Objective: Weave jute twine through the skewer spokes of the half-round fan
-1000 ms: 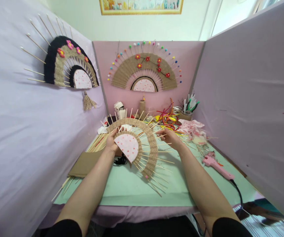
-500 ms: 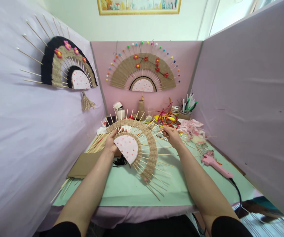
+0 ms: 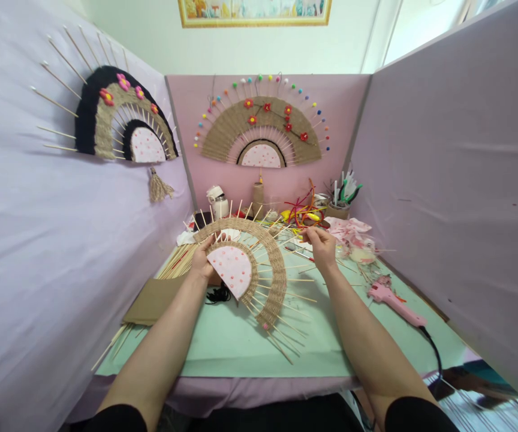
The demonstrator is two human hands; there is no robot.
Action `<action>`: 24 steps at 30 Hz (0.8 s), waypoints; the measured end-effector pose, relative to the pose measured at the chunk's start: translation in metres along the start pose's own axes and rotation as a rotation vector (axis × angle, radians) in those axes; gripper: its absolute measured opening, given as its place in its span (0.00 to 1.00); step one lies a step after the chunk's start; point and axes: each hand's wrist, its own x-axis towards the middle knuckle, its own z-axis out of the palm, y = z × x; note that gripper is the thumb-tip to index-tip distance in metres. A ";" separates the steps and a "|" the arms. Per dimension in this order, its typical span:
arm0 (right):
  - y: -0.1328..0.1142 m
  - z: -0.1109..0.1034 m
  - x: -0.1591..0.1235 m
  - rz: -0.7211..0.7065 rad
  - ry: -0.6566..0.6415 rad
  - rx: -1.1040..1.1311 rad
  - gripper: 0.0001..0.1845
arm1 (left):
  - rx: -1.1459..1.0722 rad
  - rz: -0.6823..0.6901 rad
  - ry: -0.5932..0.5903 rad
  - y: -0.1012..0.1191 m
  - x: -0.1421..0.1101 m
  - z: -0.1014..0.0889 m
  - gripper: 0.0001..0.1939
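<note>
My left hand (image 3: 202, 258) grips a fan (image 3: 278, 270) of thin wooden sticks, its fingers behind the inner edge. The fan has a wide woven twine band, a narrower inner band and a pink dotted half-circle centre (image 3: 232, 271). It is tilted above the table, with bare stick ends reaching past the outer band. My right hand (image 3: 322, 246) is closed in a pinch just beyond the stick ends on the right, apart from the woven band. Whatever lies between its fingertips is too small to make out. A small pink spot (image 3: 265, 326) sits at the band's lower end.
Brown card (image 3: 153, 302) and loose sticks (image 3: 175, 264) lie left, a black tassel (image 3: 219, 294) under the fan. A pink glue gun (image 3: 396, 305) with its cord rests right. Coloured craft stems (image 3: 304, 210), a jar (image 3: 217, 203) and a tool pot (image 3: 337, 210) stand behind. Finished fans (image 3: 223, 135) hang on the panels.
My right hand has shifted slightly right, away from the stick ends, and turned so its back shows more. The left hand and the fan have hardly moved.
</note>
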 end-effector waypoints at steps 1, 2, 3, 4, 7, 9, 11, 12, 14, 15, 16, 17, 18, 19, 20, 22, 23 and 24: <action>0.000 0.000 0.000 -0.010 -0.001 0.012 0.16 | -0.003 -0.003 0.005 0.000 -0.001 0.001 0.10; -0.001 0.000 0.000 -0.016 -0.002 0.028 0.15 | -0.005 -0.006 0.005 0.000 -0.001 0.001 0.10; -0.001 0.000 -0.001 -0.020 -0.005 0.045 0.15 | -0.008 -0.007 0.004 -0.001 -0.002 0.002 0.10; -0.001 0.000 -0.001 -0.021 -0.006 0.058 0.16 | -0.010 -0.007 0.002 -0.001 -0.002 0.002 0.10; -0.001 -0.001 -0.001 -0.017 -0.018 0.063 0.17 | -0.024 0.016 -0.011 0.000 -0.002 0.003 0.08; -0.002 -0.001 0.000 -0.002 -0.036 0.050 0.17 | -0.040 0.049 -0.007 0.001 -0.001 0.002 0.08; -0.002 -0.001 0.000 0.025 -0.043 0.067 0.16 | -0.047 0.092 0.010 0.003 0.000 0.000 0.08; -0.001 -0.001 0.001 0.040 -0.044 0.094 0.15 | -0.045 0.110 0.017 0.004 0.001 -0.001 0.09; 0.001 0.000 0.002 0.065 -0.048 0.163 0.15 | -0.035 0.136 0.013 0.005 0.003 -0.004 0.10; 0.003 0.001 0.003 0.078 -0.058 0.190 0.15 | -0.033 0.141 0.003 0.006 0.004 -0.005 0.10; 0.005 0.002 0.003 0.092 -0.068 0.208 0.16 | -0.035 0.143 -0.010 0.006 0.004 -0.006 0.11; 0.007 0.003 0.003 0.107 -0.076 0.216 0.17 | -0.040 0.145 -0.022 0.006 0.005 -0.007 0.11; 0.008 0.004 0.003 0.125 -0.082 0.218 0.18 | -0.046 0.152 -0.033 0.007 0.006 -0.008 0.11; 0.010 0.005 0.003 0.146 -0.088 0.215 0.20 | -0.050 0.166 -0.040 0.007 0.006 -0.009 0.10; 0.010 0.005 0.003 0.164 -0.096 0.212 0.21 | -0.052 0.185 -0.043 0.007 0.006 -0.009 0.10; 0.010 0.006 0.002 0.189 -0.124 0.205 0.23 | -0.044 0.222 -0.034 0.008 0.006 -0.009 0.11; 0.010 0.006 0.001 0.199 -0.156 0.200 0.23 | -0.038 0.239 -0.025 0.008 0.005 -0.008 0.11; 0.009 0.006 0.000 0.209 -0.204 0.194 0.24 | -0.035 0.252 -0.017 0.008 0.005 -0.008 0.11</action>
